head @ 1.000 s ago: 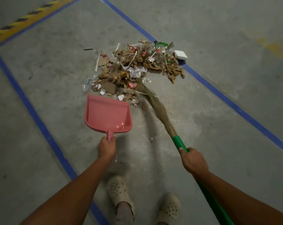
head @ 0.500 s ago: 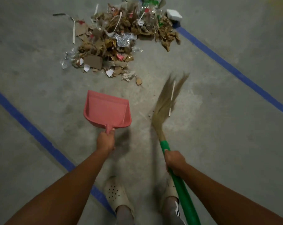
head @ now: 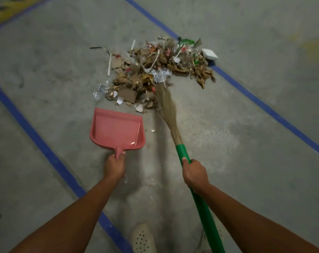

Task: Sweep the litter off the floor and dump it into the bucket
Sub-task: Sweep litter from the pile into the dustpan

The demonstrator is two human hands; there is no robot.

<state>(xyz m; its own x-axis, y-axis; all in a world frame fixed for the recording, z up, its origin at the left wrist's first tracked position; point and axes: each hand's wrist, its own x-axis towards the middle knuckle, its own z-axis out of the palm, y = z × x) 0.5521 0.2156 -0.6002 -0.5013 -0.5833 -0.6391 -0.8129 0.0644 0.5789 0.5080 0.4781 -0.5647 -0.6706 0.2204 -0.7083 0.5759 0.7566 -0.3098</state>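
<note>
A heap of litter (head: 155, 70), made of cardboard scraps, paper strips, clear plastic and a white foam piece (head: 210, 54), lies on the concrete floor ahead of me. My left hand (head: 115, 167) grips the short handle of a pink dustpan (head: 116, 130), whose open lip points at the heap's near edge, just short of it. My right hand (head: 195, 175) grips the green handle of a straw broom (head: 168, 110). The broom's bristle tips reach into the near side of the heap. No bucket is in view.
Blue tape lines (head: 45, 147) cross the grey floor on my left, and another blue line (head: 264, 106) runs along the right behind the heap. A yellow and black stripe (head: 7, 10) marks the far left corner. My pale perforated shoe (head: 143, 238) is at the bottom.
The broom had swung back off the heap half a second ago; now its bristles are in the litter again. The dustpan's lip stands nearer the heap's edge than then.
</note>
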